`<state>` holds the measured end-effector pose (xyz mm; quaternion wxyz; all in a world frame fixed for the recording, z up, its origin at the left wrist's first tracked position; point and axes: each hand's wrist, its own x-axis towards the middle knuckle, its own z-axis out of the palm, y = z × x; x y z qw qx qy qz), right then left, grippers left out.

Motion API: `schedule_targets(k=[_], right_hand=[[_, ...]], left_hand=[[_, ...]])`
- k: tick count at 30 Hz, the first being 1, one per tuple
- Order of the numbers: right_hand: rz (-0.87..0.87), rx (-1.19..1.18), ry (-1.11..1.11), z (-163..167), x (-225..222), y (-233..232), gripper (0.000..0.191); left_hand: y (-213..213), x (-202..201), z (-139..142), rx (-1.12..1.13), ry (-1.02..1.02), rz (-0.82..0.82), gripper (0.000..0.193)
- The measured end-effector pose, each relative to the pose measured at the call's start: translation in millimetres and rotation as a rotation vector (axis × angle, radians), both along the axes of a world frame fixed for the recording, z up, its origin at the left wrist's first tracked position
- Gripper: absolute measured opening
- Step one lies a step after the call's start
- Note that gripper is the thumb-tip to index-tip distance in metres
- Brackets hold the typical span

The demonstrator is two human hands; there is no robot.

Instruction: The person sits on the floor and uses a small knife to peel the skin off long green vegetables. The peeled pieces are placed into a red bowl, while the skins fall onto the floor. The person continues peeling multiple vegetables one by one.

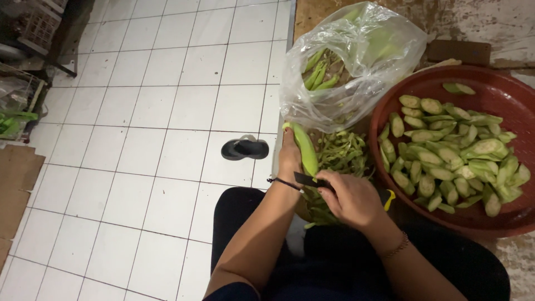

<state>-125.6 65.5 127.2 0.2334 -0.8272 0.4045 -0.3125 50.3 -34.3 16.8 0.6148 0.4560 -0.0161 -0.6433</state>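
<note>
Dark-trousered knees (pixel 334 262) frame the bottom edge as a seated person works over a white tiled floor (pixel 139 139). Her left hand (pixel 290 159) is wrapped around a long pale-green unripe banana (pixel 305 147), whose axis runs from 11 to 5 o'clock. Closed around a dark-bladed knife (pixel 307 180), the right hand (pixel 354 200) meets the fruit's near end. Peeled slices fill a round red plastic basin (pixel 501 95) at 3 o'clock.
</note>
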Motion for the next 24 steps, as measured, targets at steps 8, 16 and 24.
schedule_targets(k=[8, 16, 24], right_hand=[[0.015, -0.010, -0.054, -8, -2, -1, 0.030], [0.028, 0.220, 0.034, -2, -9, -7, 0.040], [0.007, 0.194, 0.053, 0, -8, -6, 0.033]], left_hand=[[4, -8, 14, -0.133, -0.139, -0.086, 0.045], [5, 0, 25, -0.048, -0.174, -0.125, 0.043], [12, -8, 37, 0.023, -0.201, -0.182, 0.045]])
